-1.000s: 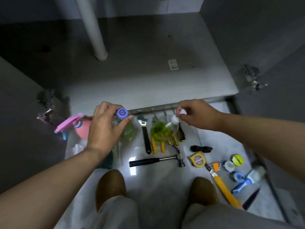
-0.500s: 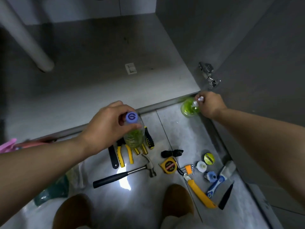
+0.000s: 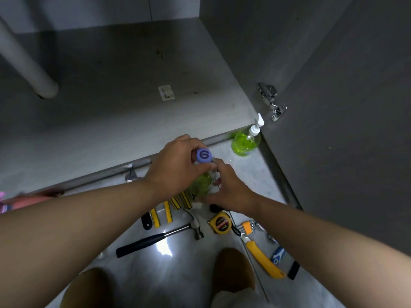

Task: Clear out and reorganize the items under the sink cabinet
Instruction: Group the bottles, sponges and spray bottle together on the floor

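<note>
Purple-capped bottle (image 3: 203, 156) held above the floor tools (image 3: 160, 238), just before the cabinet.
Its neck is gripped by the left hand (image 3: 175, 167) and its body clasped by the right hand (image 3: 229, 193). Regrouping is judged underway, and an upright set-down beside the soap dispenser (image 3: 245, 142), far right, seems called for.

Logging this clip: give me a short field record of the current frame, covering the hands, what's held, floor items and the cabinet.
left hand: grips the purple-capped bottle just under its cap
right hand: holds the same bottle's body lower down
bottle contents: greenish liquid
green pump bottle: upright by the cabinet's front right corner, untouched
tools on floor: hammer, tape measure, yellow utility knife
cabinet floor: white pipe at left, small label near the middle
</note>
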`<state>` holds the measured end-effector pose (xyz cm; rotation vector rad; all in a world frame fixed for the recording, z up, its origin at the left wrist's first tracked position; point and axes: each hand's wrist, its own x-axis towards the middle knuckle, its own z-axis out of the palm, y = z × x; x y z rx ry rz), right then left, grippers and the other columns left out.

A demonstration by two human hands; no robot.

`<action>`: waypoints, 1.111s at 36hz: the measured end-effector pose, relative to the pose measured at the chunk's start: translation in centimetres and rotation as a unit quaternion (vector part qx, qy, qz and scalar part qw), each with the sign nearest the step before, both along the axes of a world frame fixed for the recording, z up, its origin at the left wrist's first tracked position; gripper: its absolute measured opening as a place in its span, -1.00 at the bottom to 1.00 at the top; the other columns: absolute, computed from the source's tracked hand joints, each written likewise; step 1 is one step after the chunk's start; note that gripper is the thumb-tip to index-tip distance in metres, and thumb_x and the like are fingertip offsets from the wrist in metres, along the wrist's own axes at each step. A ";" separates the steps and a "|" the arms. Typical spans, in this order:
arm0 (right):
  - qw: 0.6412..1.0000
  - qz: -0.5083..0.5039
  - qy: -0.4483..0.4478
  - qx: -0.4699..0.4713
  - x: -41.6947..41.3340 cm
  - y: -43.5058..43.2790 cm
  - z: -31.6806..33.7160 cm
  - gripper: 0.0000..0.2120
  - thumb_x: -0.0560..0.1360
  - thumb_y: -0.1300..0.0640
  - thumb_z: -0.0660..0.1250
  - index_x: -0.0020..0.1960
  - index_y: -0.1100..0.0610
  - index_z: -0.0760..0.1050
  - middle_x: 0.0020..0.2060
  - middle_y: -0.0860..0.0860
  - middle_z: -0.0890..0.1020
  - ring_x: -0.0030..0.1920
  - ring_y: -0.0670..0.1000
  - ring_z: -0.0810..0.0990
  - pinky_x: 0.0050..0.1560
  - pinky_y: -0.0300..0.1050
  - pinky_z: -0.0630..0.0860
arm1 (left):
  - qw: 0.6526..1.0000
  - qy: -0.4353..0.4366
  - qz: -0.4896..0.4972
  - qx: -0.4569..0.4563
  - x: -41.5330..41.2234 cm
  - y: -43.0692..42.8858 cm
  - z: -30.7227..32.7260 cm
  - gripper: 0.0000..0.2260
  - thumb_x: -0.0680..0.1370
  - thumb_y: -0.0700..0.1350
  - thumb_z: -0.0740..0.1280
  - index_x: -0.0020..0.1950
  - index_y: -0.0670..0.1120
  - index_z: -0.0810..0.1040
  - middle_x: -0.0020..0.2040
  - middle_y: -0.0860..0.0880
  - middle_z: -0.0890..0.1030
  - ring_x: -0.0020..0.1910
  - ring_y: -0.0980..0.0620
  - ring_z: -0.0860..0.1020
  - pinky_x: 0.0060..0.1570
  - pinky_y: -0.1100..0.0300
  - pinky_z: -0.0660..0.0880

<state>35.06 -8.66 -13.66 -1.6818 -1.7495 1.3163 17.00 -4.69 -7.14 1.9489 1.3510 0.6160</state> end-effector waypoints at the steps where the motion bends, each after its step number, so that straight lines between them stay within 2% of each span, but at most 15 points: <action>1: 0.999 -0.031 -0.003 0.014 -0.4 0.1 -0.3 -0.24 0.21 0.05 0.66 0.32 0.01 0.38 0.16 0.07 0.50 0.10 -0.01 0.57 0.00 -0.07 0.62 | 1.000 -0.005 0.001 -0.003 0.1 -0.1 0.1 -0.78 0.45 0.05 0.54 0.03 0.03 0.65 -0.11 0.02 0.55 -0.15 0.10 0.53 -0.16 0.15 0.51; 3: 0.998 -0.052 -0.029 0.037 -0.6 0.5 -0.7 -0.34 0.23 -0.02 0.65 0.24 -0.02 0.43 0.10 0.10 0.54 0.03 0.03 0.60 -0.01 0.03 0.61 | 1.000 -0.015 0.007 -0.010 0.0 -0.2 0.2 -0.79 0.46 0.04 0.54 0.04 0.04 0.65 -0.11 0.01 0.56 -0.15 0.11 0.52 -0.15 0.17 0.51; 8: 0.990 -0.092 -0.078 0.074 0.3 1.8 -1.9 -0.38 0.24 -0.12 0.61 0.21 -0.10 0.42 0.05 -0.02 0.50 -0.09 -0.15 0.54 -0.17 -0.25 0.51 | 0.994 -0.067 0.022 -0.081 -2.2 0.0 0.5 -0.67 0.49 -0.01 0.51 0.23 0.11 0.59 -0.09 0.05 0.61 -0.12 0.15 0.57 -0.10 0.28 0.56; 11: 0.979 -0.166 -0.109 0.052 1.5 3.0 -2.9 -0.36 0.27 -0.09 0.61 0.24 -0.04 0.41 0.10 0.02 0.50 -0.04 -0.03 0.56 -0.06 -0.11 0.56 | 0.994 -0.045 0.051 -0.090 -4.9 0.3 0.6 -0.67 0.52 -0.07 0.49 0.26 0.10 0.57 -0.06 0.04 0.59 -0.08 0.12 0.59 -0.01 0.18 0.60; 14: 0.967 -0.220 -0.129 0.029 2.8 4.5 -4.0 -0.28 0.30 -0.07 0.61 0.35 0.06 0.39 0.19 0.08 0.52 0.09 0.07 0.55 0.02 -0.09 0.48 | 0.997 0.022 0.067 -0.043 -8.8 0.2 0.8 -0.76 0.53 -0.13 0.47 0.18 0.02 0.60 -0.02 -0.01 0.57 -0.01 0.03 0.59 0.05 0.02 0.58; 17: 0.951 -0.278 -0.134 0.006 3.2 6.3 -4.6 -0.25 0.34 -0.02 0.59 0.42 0.11 0.35 0.27 0.15 0.51 0.25 0.16 0.53 0.22 -0.02 0.47 | 0.991 0.114 0.066 0.008 -13.6 -0.4 1.2 -0.78 0.53 -0.08 0.45 0.16 0.08 0.58 0.00 0.03 0.55 0.01 0.07 0.55 0.02 0.10 0.49; 19: 0.941 -0.315 -0.125 -0.012 2.9 7.1 -4.8 -0.26 0.37 0.00 0.57 0.44 0.11 0.33 0.29 0.16 0.51 0.29 0.18 0.51 0.26 -0.04 0.43 | 0.981 0.179 0.074 0.027 -17.1 -1.0 1.3 -0.76 0.52 -0.04 0.45 0.16 0.14 0.54 0.01 0.06 0.52 0.00 0.08 0.52 -0.03 0.09 0.46; 22: 0.932 -0.340 -0.120 -0.026 2.3 7.7 -4.7 -0.33 0.42 0.04 0.53 0.42 0.15 0.31 0.28 0.18 0.52 0.29 0.21 0.51 0.24 -0.04 0.42 | 0.952 0.284 0.111 0.027 -21.9 -2.2 0.9 -0.62 0.47 -0.03 0.51 0.20 0.20 0.47 0.06 0.00 0.50 0.05 -0.06 0.53 0.00 -0.07 0.53; 25: 0.924 -0.356 -0.126 -0.064 1.5 7.4 -4.3 -0.32 0.47 0.04 0.48 0.45 0.21 0.24 0.31 0.23 0.49 0.32 0.24 0.48 0.28 0.00 0.42 | 0.910 0.378 0.170 -0.015 -25.5 -3.7 0.3 -0.46 0.40 0.07 0.55 0.31 0.15 0.42 0.20 -0.11 0.47 0.16 -0.21 0.49 0.05 -0.23 0.55; 29: 0.924 -0.312 -0.169 -0.141 0.4 6.4 -3.5 -0.24 0.53 0.02 0.38 0.51 0.33 0.07 0.42 0.27 0.36 0.37 0.24 0.43 0.38 0.05 0.40 | 0.880 0.390 0.254 -0.099 -28.1 -6.1 -0.4 -0.38 0.40 0.11 0.56 0.38 0.14 0.38 0.25 -0.20 0.46 0.20 -0.28 0.49 0.13 -0.32 0.52; 31: 0.927 -0.290 -0.133 -0.196 -0.3 5.7 -2.9 -0.32 0.52 0.06 0.38 0.47 0.33 0.16 0.32 0.26 0.46 0.27 0.23 0.54 0.29 0.13 0.52 | 0.876 0.366 0.283 -0.139 -28.5 -6.9 -0.5 -0.41 0.41 0.09 0.56 0.38 0.10 0.41 0.22 -0.23 0.49 0.19 -0.29 0.52 0.18 -0.27 0.52; 33: 0.945 -0.232 -0.080 -0.216 -1.4 4.8 -2.1 -0.61 0.51 0.16 0.39 0.22 0.33 0.38 0.05 0.27 0.57 0.02 0.25 0.65 0.13 0.24 0.60 | 0.874 0.368 0.282 -0.144 -28.8 -7.6 -0.4 -0.48 0.44 0.02 0.54 0.36 0.00 0.49 0.18 -0.26 0.55 0.18 -0.32 0.51 0.20 -0.22 0.51; 35: 0.964 -0.130 -0.065 -0.223 -3.0 3.6 -1.1 -0.83 0.52 0.20 0.38 -0.06 0.26 0.41 -0.17 0.23 0.52 -0.15 0.20 0.63 0.09 0.31 0.60 | 0.877 0.369 0.279 -0.128 -28.8 -8.0 0.0 -0.55 0.47 -0.07 0.52 0.33 -0.07 0.55 0.15 -0.27 0.55 0.18 -0.34 0.50 0.21 -0.19 0.50; 37: 0.970 -0.052 -0.058 -0.229 -4.9 2.6 0.0 -0.85 0.53 0.18 0.39 -0.05 0.22 0.44 -0.16 0.22 0.57 -0.17 0.17 0.62 0.09 0.23 0.62 | 0.878 0.350 0.302 -0.124 -28.8 -8.1 0.3 -0.58 0.47 -0.14 0.50 0.32 -0.08 0.56 0.18 -0.26 0.52 0.20 -0.32 0.49 0.25 -0.15 0.48; 40: 0.970 0.024 -0.025 -0.242 -7.7 1.6 1.4 -0.81 0.54 0.13 0.39 0.11 0.10 0.47 -0.13 0.19 0.64 -0.23 0.08 0.65 -0.07 0.02 0.67 | 0.857 0.364 0.331 -0.155 -28.5 -8.2 0.4 -0.60 0.52 -0.07 0.42 0.36 0.02 0.51 0.27 -0.22 0.49 0.27 -0.30 0.48 0.27 -0.11 0.46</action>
